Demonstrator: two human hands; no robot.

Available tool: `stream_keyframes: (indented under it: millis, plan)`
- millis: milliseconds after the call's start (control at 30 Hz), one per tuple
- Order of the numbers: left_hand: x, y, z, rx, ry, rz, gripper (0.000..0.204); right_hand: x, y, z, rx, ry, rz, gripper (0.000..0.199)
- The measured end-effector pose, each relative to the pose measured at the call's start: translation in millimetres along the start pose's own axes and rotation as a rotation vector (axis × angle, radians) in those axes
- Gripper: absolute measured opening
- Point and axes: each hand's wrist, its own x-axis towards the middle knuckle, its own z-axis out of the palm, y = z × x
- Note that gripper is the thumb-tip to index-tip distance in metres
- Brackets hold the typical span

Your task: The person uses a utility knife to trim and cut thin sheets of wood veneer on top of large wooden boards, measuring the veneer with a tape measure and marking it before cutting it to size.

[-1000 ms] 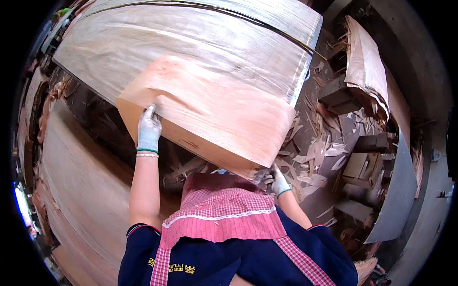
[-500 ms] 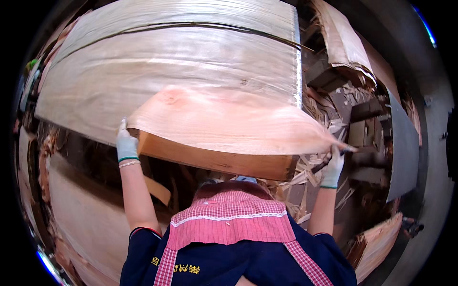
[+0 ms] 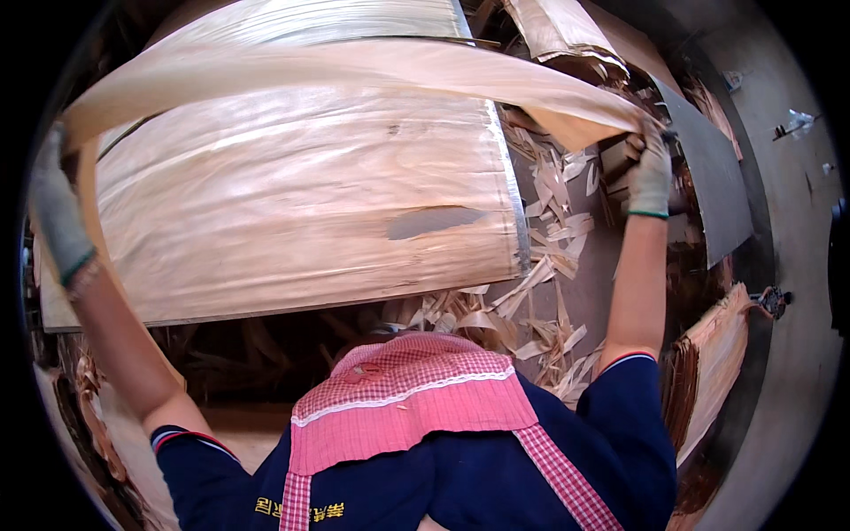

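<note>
A thin, pale wood veneer sheet (image 3: 354,69) is stretched in a raised arc between my two gloved hands. My left hand (image 3: 60,208), at the far left, grips one end of it; the fingers are smeared by motion. At the upper right, my right hand (image 3: 651,173) has its fingers closed round the other end, where a corner folds down. Beneath the sheet lies a wide veneer-covered panel (image 3: 292,203), its surface wrinkled, with an oval grey patch (image 3: 434,221) near its right edge.
Torn veneer scraps (image 3: 553,257) litter the floor to the right of the panel. Beyond them stands a grey board (image 3: 708,190). A veneer stack (image 3: 571,31) lies at the far right, another stack (image 3: 713,367) at the near right. A dark strip (image 3: 482,42) crosses the panel's far part.
Both hands have risen and moved away from me and apart, carrying the veneer sheet up and over the panel. The panel's near part and its grey patch now show.
</note>
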Motion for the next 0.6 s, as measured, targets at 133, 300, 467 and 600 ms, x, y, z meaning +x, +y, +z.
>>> stream_keyframes:
  millis: [133, 300, 467, 600]
  plan:
    - [-128, -48, 64, -0.218, -0.239, -0.411, 0.028, -11, 2, -104, -0.016, 0.091, 0.144, 0.011]
    - [-249, -71, 117, -0.539, -0.146, -0.866, 0.018, -35, 69, -170, 0.125, 0.303, 0.349, 0.007]
    - [-300, -118, 107, -0.468, -0.122, -0.954, 0.017, -77, 135, -179, 0.144, 0.408, 0.507, 0.006]
    - [-342, -182, 67, -0.381, -0.055, -1.018, 0.019, -113, 176, -181, 0.038, 0.488, 0.645, 0.010]
